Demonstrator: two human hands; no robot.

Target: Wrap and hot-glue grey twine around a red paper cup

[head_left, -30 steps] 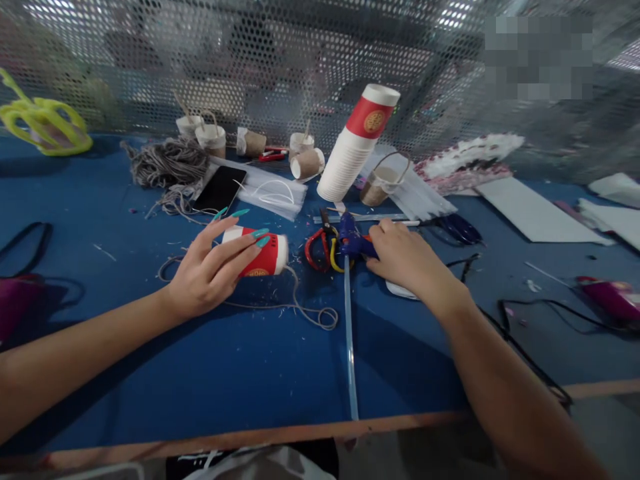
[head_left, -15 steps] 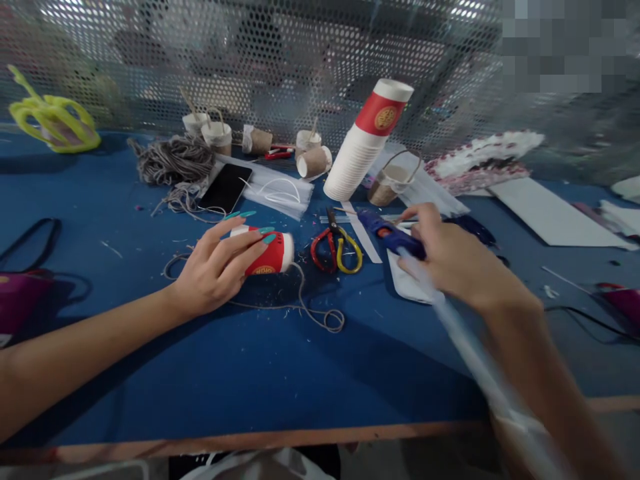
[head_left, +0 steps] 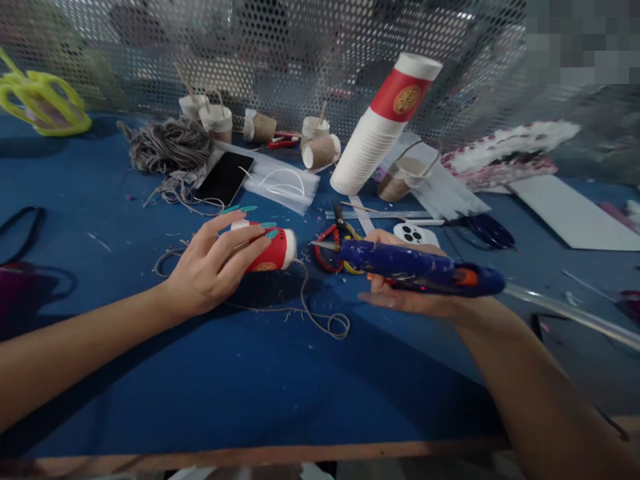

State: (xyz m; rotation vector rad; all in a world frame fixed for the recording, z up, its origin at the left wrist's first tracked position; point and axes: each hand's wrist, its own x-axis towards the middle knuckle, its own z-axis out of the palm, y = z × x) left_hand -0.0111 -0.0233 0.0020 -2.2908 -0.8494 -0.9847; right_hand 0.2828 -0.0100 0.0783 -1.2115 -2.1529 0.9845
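Blue covered the broad counter [head_left: 165,393], and at its far side, right of centre, a tall stack of paper cups [head_left: 363,147] leaned to the right. The glue gun [head_left: 400,263] lay lengthwise from left to right in the grip of the right hand [head_left: 400,300], fingers curled round it, a clear glue stick running out behind. The left hand [head_left: 205,270] was partly closed, its fingers draped over the red-and-white cup [head_left: 273,250]; its thumb could not be seen. Grey yarn [head_left: 170,147] sat heaped at the far left, beside a black phone [head_left: 226,179].

That cup lay on its side under the left hand, the nearer of the two, its long axis running roughly left to right. The gun's nozzle pointed left towards the cup's white right end, apart from it, above the scissors [head_left: 327,257]. Near that end, a thin grey cord [head_left: 306,300] curled on the counter.
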